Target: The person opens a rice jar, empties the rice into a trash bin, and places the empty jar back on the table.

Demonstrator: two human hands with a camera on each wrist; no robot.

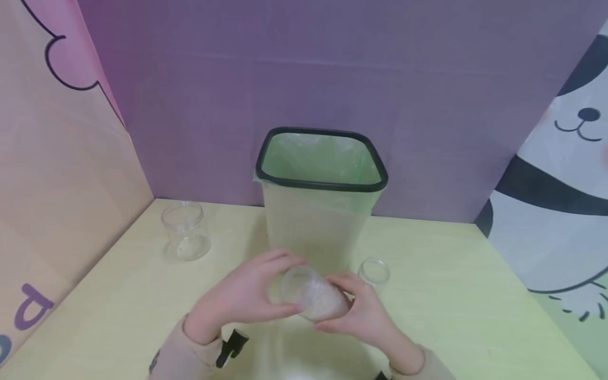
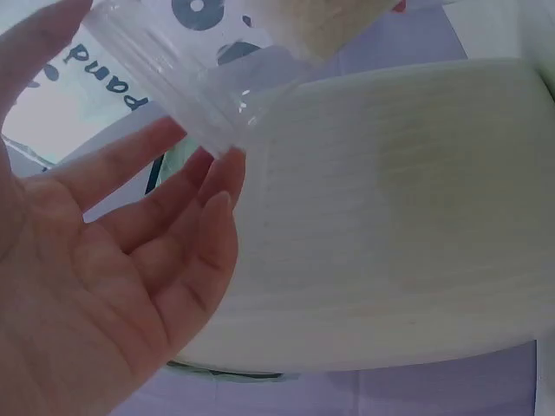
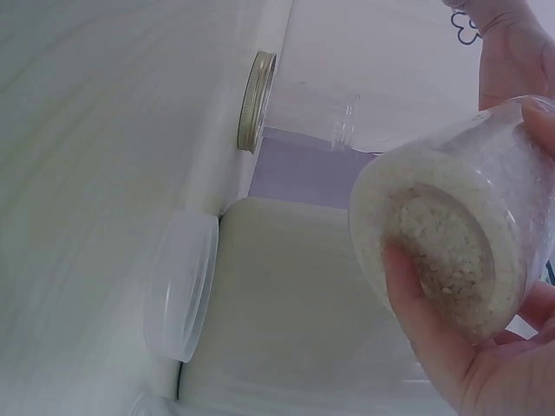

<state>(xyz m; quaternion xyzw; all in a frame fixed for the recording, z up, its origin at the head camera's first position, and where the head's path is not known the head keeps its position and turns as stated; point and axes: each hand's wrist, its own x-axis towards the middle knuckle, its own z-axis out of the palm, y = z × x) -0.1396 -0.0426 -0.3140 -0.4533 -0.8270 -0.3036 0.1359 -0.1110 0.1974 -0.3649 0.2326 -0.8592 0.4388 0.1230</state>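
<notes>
Here the left hand (image 2: 113,251) is filling the lower left, its palm facing the camera; its fingertips are touching the rim end of a clear jar (image 2: 173,74), which is slanting across the upper part of the view; pale tan contents (image 2: 325,22) are showing at the top edge, partly cut off; behind, a big whitish bin (image 2: 373,225) is taking up the centre and right, lying sideways in this view; a purple backdrop (image 2: 442,386) is peeking out below it; dark printed letters (image 2: 104,82) are showing at upper left, beyond the jar.
</notes>
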